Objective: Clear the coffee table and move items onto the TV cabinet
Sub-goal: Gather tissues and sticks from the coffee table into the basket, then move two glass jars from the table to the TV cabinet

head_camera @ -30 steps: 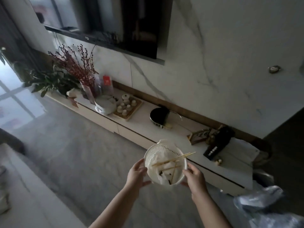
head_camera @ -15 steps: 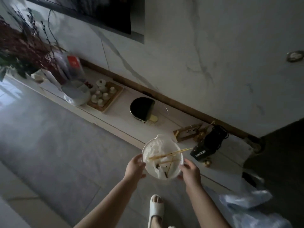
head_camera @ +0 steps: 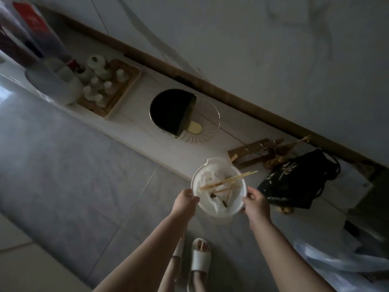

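My left hand (head_camera: 185, 200) and right hand (head_camera: 255, 202) each clamp an opposite rim of the white strainer bowl (head_camera: 219, 186), held between them above the floor at the TV cabinet (head_camera: 147, 131) edge. Skewers (head_camera: 228, 180) and crumpled tissue (head_camera: 207, 179) lie inside. Beyond my right hand sits a black bag (head_camera: 294, 182); ahead of my left, a black-and-clear dish (head_camera: 183, 114).

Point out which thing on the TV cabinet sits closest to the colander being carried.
The small wooden stand, just beyond the white colander held in both hands. The black drawstring bag sits farther right; the black round dish and cup tray farther left.
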